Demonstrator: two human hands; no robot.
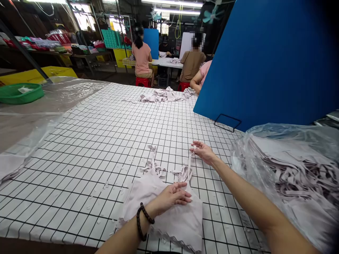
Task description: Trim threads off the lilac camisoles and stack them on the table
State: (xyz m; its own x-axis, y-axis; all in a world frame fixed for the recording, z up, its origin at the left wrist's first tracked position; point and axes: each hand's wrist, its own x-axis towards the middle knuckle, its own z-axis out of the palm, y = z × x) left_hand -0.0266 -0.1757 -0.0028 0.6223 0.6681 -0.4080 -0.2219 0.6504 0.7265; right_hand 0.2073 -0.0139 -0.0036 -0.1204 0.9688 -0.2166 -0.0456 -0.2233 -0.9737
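Observation:
A pale pinkish camisole top (pixel 169 225) lies flat on the checked cloth in front of me, its scalloped hem towards me and its two straps stretched away. My left hand (pixel 173 197), with dark beaded bracelets at the wrist, rests over the upper right part of the top, fingers loosely apart and gripping nothing. At the far end of the right shoulder strap (pixel 189 164), my right hand (pixel 201 151) pinches the strap between thumb and fingers. The left strap (pixel 153 157) lies loose, with bunched trim at its base.
Right of me, a clear plastic bag (pixel 246 165) holds stacked pale garments (pixel 304 176). Behind it stands a big blue board (pixel 265 63) with a black wire stand (pixel 227 122). More garments (pixel 166 94) lie at the far edge. A green basket (pixel 23 93) sits left; several people work beyond.

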